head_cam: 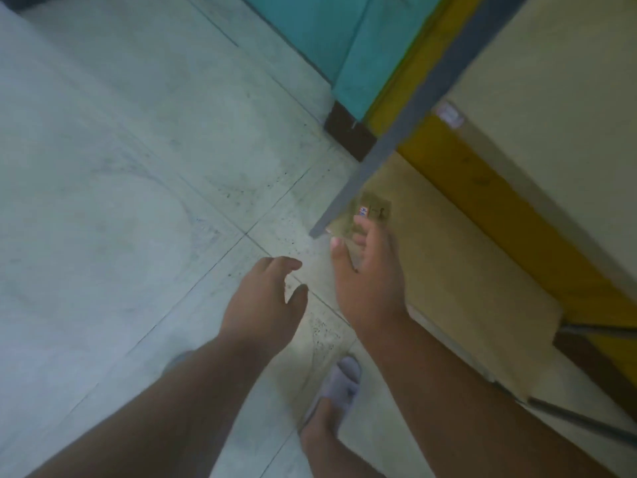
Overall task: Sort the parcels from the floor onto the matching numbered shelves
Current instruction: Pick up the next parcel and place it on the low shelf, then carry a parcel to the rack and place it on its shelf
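A small brown cardboard parcel (374, 210) with a red and blue label lies at the near corner of the low beige shelf board (455, 263), just behind the grey shelf post (389, 139). My right hand (370, 270) reaches over it with thumb and fingers spread. Its fingertips cover the parcel's near edge, and blur hides any contact. My left hand (262, 301) hovers over the floor to the left, fingers loosely curled, holding nothing.
A yellow shelf beam (510, 215) runs diagonally on the right under a pale upper board (568, 81). Teal panels (344, 46) stand at the back. Pale floor tiles (120, 167) spread to the left. My foot in a grey slipper (341, 384) is below my hands.
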